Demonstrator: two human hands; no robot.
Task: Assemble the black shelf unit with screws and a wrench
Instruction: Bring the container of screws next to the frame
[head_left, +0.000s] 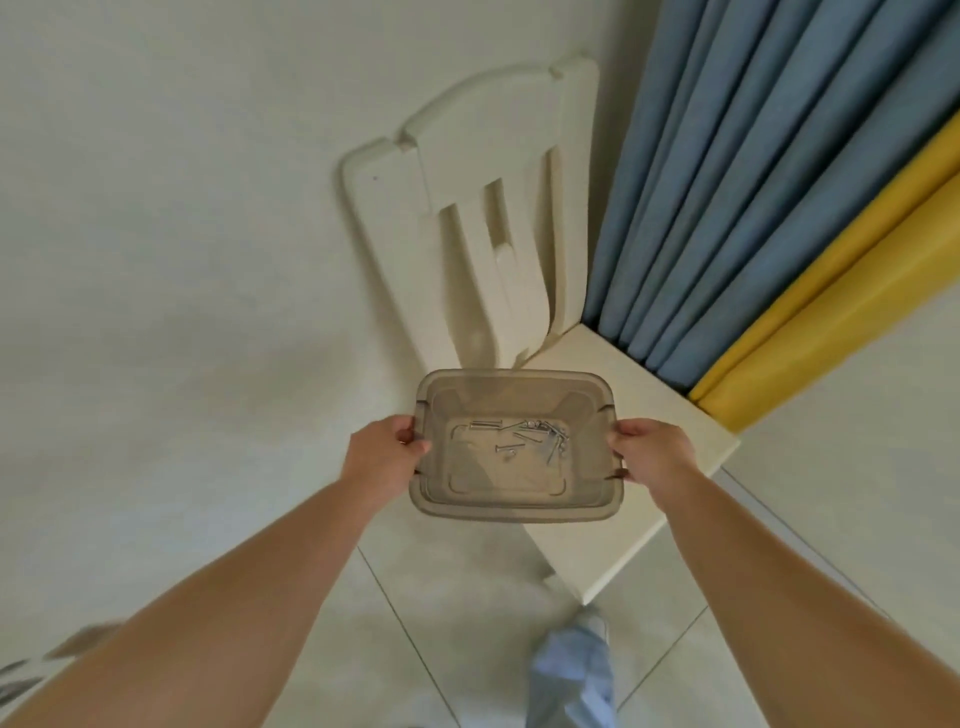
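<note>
The screws (524, 439) lie loose in the bottom of a clear, smoke-tinted plastic box (511, 499), bunched toward its far right part, with a couple lying apart nearer the middle. Whether a wrench lies among them you cannot tell; the pieces are too small and tangled to sort out. No part of the black shelf unit shows in this view.

You hold the box out in front of you with both hands, one on each short side. Your left hand (382, 457) grasps the left rim, thumb curled over the top edge and fingers tucked under the lip. Your right hand (652, 454) grasps the right rim the same way, fingers wrapped round the edge. The box sits roughly level between them, its open top facing you.

Under and behind the box is a cream-white chair (597, 395); the far part of the box overlaps the near left corner of the seat, though you cannot tell whether it touches. The chair's slatted back leans toward the pale wall (182, 208). Just right of the chair hang blue curtains (753, 208), with a yellow curtain (841, 291) beside them. Below your arms is a pale tiled floor (457, 623), and a leg in light blue trousers (571, 675) shows near the bottom edge.
</note>
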